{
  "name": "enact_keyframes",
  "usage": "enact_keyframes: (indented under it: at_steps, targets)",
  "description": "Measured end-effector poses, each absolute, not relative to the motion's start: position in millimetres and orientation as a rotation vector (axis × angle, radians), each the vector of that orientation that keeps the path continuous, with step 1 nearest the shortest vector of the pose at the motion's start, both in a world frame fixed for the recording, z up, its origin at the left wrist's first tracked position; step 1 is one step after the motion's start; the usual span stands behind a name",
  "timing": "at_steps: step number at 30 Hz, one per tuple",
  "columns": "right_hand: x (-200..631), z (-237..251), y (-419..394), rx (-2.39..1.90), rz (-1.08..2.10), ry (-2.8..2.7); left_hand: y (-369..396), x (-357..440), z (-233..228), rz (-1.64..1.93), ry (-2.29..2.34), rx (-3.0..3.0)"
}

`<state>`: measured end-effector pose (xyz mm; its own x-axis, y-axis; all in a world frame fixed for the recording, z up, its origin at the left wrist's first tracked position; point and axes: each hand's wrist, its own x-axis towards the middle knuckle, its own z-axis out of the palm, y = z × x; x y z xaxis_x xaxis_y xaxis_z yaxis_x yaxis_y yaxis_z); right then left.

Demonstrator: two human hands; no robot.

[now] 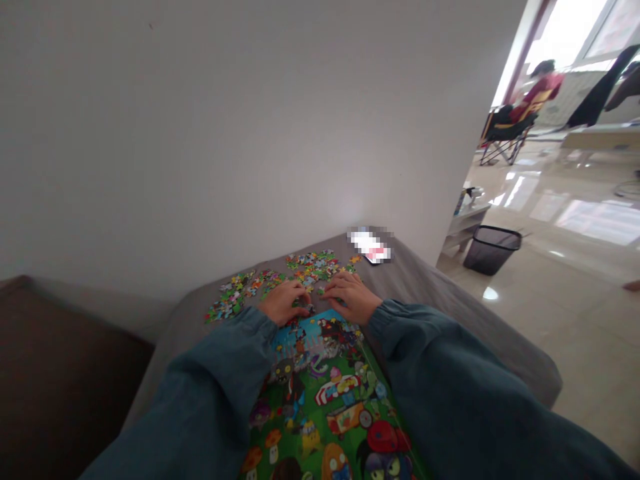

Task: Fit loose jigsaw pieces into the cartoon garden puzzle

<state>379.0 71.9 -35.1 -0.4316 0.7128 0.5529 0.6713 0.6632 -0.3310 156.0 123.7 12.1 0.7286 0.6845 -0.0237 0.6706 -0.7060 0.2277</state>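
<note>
A colourful cartoon jigsaw puzzle [325,393], largely assembled, lies on a grey cloth-covered surface [430,287] between my teal-sleeved arms. My left hand [284,301] rests at the puzzle's far edge with fingers curled down onto small pieces; whether it grips one is unclear. My right hand [350,295] lies flat beside it, fingertips pressing on pieces at the same edge. Several loose puzzle pieces [280,277] are scattered beyond both hands, toward the white wall.
A blurred flat object [373,245] lies at the far right of the grey surface. A dark brown cushion [55,373] sits to the left. On the shiny floor to the right stand a black mesh bin [493,248] and a low shelf [467,223]. A person sits in a folding chair [523,113] far off.
</note>
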Motion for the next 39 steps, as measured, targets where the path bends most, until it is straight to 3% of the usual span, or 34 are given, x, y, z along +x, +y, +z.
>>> enact_keyframes:
  at_steps: [6,10,13,20,28,33,39]
  targets:
    - [379.6,-31.3,71.2,-1.057,0.100,-2.179,105.2,154.7,26.0,0.208,1.150,2.502]
    - [374.8,-21.3,66.3,-0.981,0.334,-2.137,90.3,153.2,30.8,0.341,1.143,2.192]
    - [374.7,-15.6,65.5,-0.941,0.458,-2.094,81.9,160.6,34.0,0.315,1.022,2.282]
    - [392.0,-20.8,77.2,-1.107,0.345,-2.085,60.6,197.8,29.3,0.021,0.667,2.413]
    - [391.7,-23.7,77.0,-1.093,0.274,-2.124,44.8,204.1,15.8,0.165,0.897,2.693]
    - [392.0,-21.0,77.5,-1.060,0.247,-2.154,24.4,179.8,24.7,-0.089,0.727,2.883]
    - [392.1,-22.8,77.8,-1.071,0.222,-2.159,6.3,188.3,18.4,-0.208,0.848,2.940]
